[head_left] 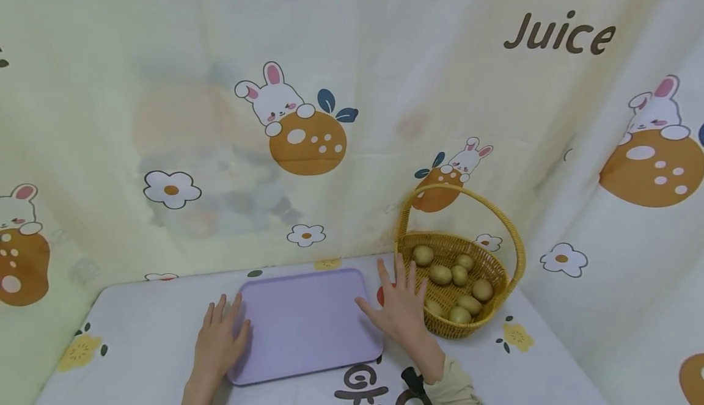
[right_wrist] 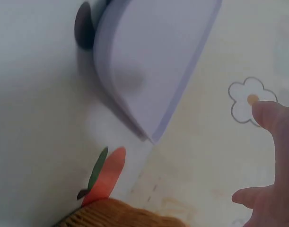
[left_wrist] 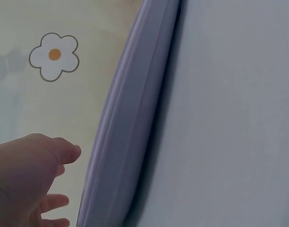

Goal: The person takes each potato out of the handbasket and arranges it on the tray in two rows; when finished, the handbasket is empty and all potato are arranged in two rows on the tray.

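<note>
A flat lavender tray [head_left: 305, 325] with a low rim lies on the table, nothing on it. My left hand [head_left: 219, 339] is at the tray's left edge, fingers spread and nothing held. In the left wrist view, that hand's thumb and fingertips [left_wrist: 64, 150] show beside the tray's side wall [left_wrist: 130, 113]. My right hand [head_left: 403, 310] is between the tray's right edge and a yellow wicker basket [head_left: 456, 332], its fingers splayed and overlapping the basket's left rim in the head view. Several brownish-green, egg-shaped potatoes [head_left: 440, 274] lie in the basket, under its tall arched handle [head_left: 497, 212].
A white cloth printed with flowers and lettering covers the table [head_left: 148, 319]. Behind and at both sides hangs a pale curtain [head_left: 352, 38] printed with rabbits, oranges and flowers. Near the right sleeve is a dark strap [head_left: 412, 382].
</note>
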Demonstrator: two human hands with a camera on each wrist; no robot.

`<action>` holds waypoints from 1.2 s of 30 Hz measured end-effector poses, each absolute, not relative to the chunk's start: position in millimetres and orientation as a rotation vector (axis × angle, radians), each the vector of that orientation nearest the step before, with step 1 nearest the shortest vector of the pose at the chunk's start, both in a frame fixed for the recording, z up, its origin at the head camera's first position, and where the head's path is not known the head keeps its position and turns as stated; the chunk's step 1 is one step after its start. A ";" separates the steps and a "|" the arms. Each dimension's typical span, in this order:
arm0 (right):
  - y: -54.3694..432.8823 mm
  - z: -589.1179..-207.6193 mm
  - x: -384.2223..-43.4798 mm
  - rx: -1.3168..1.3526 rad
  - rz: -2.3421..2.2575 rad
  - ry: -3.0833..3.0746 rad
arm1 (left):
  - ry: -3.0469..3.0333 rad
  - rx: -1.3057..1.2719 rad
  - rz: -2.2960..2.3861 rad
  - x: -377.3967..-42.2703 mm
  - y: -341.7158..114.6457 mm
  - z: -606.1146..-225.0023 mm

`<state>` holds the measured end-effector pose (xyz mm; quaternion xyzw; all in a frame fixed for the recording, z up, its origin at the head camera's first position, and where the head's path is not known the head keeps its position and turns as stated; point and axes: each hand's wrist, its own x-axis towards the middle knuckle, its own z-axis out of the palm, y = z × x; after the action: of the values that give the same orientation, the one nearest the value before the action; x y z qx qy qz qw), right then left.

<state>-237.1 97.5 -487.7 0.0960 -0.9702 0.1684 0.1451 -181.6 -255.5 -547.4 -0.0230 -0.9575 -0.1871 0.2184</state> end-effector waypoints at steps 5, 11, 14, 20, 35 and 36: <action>106.2 -485.7 -240.0 0.241 0.497 -2.826 | -2.697 -0.033 -0.586 -181.0 -257.9 -548.9; 117.6 -485.0 -242.8 0.211 0.522 -2.837 | -2.730 -0.015 -0.617 -180.5 -260.3 -550.4; 123.8 -485.0 -243.6 0.214 0.550 -2.810 | -2.740 -0.003 -0.635 -179.8 -262.8 -549.5; 140.8 -483.5 -246.3 0.191 0.638 -2.840 | -2.755 0.016 -0.702 -180.2 -267.8 -547.5; 190.0 -478.9 -252.4 0.143 0.688 -2.852 | -2.689 0.022 -1.062 -184.8 -272.7 -546.8; 193.5 -478.7 -252.9 0.142 0.691 -2.852 | -2.683 0.015 -1.064 -184.8 -272.9 -546.9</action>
<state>-252.9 193.5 -478.7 0.0480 -0.9657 0.2340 0.1019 -184.8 -272.9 -546.9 0.0052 -0.9220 -0.3657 0.1272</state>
